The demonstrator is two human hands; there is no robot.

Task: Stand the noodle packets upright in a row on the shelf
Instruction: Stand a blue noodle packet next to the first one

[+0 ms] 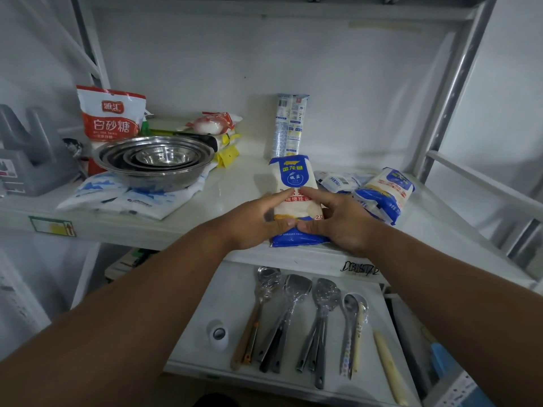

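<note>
A noodle packet (295,201) is being gripped between left hand (252,223) and right hand (338,220), near the shelf (235,183) front edge.

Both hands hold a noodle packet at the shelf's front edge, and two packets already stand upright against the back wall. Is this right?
Not quite. The head view shows only one packet standing at the back wall. Both hands, left and right, do hold a packet at the shelf front.

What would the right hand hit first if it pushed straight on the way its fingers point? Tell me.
The right hand already grips the noodle packet, fingers aimed up-left. Straight on, it meets the left hand's fingers on that packet first; depth looks shared.
</note>
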